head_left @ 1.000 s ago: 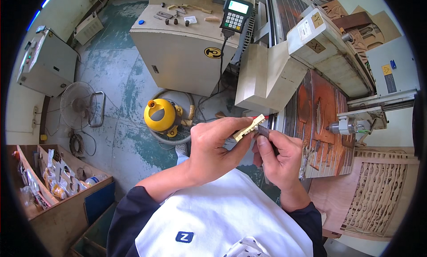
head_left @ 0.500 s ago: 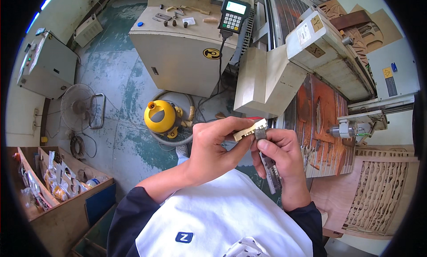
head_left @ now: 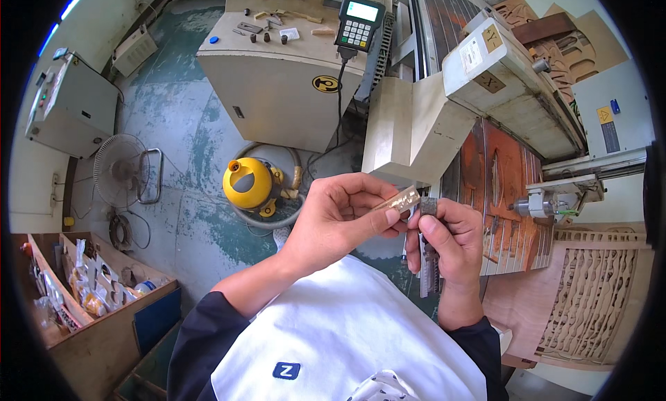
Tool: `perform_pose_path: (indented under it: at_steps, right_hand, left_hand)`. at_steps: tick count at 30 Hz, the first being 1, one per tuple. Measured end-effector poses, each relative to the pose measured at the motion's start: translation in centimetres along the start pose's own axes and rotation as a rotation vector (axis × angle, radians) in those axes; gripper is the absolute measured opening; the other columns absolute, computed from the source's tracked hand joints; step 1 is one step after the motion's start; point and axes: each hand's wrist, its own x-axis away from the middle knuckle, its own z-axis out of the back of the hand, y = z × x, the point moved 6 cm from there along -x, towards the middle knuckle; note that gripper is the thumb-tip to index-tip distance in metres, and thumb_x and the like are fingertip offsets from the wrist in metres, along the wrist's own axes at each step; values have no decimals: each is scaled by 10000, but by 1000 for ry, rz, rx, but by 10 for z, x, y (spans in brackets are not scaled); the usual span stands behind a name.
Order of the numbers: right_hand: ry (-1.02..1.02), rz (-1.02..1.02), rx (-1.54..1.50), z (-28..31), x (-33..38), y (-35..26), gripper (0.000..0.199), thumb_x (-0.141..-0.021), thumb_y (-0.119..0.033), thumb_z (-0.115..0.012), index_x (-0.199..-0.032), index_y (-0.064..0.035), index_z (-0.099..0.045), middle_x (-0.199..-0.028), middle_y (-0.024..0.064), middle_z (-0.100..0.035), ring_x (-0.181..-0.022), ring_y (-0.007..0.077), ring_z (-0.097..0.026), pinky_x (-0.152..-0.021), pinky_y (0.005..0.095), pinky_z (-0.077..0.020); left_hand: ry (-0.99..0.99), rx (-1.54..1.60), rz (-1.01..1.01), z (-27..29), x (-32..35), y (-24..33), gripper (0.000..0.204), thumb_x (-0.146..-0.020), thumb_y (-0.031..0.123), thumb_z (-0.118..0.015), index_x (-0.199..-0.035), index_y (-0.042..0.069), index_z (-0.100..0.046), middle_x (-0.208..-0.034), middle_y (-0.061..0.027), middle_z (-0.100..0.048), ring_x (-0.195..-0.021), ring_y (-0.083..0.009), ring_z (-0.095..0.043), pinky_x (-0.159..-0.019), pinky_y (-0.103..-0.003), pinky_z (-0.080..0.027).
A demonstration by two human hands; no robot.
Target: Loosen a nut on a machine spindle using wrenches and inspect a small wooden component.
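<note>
Right of the round yellow plastic canister point(head_left: 248, 183), the left hand point(head_left: 333, 220) pinches a small pale wooden strip point(head_left: 397, 200); the right hand point(head_left: 447, 238) grips a dark metal caliper point(head_left: 428, 255), touching it.

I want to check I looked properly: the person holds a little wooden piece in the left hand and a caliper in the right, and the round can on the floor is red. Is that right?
Almost. The head view shows the round can on the floor is yellow, not red. The left hand does hold the little wooden piece, and the right hand the caliper.
</note>
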Motion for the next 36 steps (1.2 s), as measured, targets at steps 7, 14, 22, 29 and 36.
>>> perform_pose_path:
  at_steps: [7, 14, 22, 29, 36]
  right_hand:
    - [-4, 14, -8, -2, -1, -5, 200, -948, -109, -547, -851, 46, -628, -630, 73, -611, -462, 110, -578, -407, 225, -455]
    - [-16, 34, 46, -2, -2, -5, 203, -949, -106, -544, -844, 46, -629, -630, 70, -615, -462, 106, -583, -406, 223, -453]
    - [67, 136, 448, -6, 1, -18, 211, -928, -114, -564, -801, 42, -628, -596, 59, -614, -443, 109, -573, -402, 220, -426]
    - [233, 122, 610, 7, 1, -25, 201, -918, -69, -565, -774, 57, -627, -584, 54, -602, -454, 96, -574, -410, 225, -434]
    - [158, 160, 785, 3, 1, -25, 168, -888, -71, -601, -747, 20, -605, -552, 85, -555, -445, 161, -555, -428, 300, -403]
  left_hand:
    - [-20, 6, 26, -1, -4, -1, 244, -879, 22, -628, -1082, -103, -574, -964, -197, -681, -885, -235, -693, -793, -344, -586]
    - [-23, -3, 22, 0, -4, 0, 245, -881, 22, -627, -1086, -102, -574, -951, -197, -684, -875, -237, -695, -785, -347, -588]
    - [36, -139, -55, -3, 1, 5, 215, -867, -1, -646, -1052, -99, -598, -939, -155, -688, -842, -192, -694, -752, -284, -583]
    - [81, -270, -93, -1, 4, 7, 213, -841, -24, -660, -1031, -107, -611, -924, -133, -687, -834, -146, -677, -745, -241, -556]
    - [81, -244, -92, -1, 5, 6, 209, -857, -27, -647, -1046, -106, -605, -936, -144, -684, -809, -170, -689, -734, -253, -578]
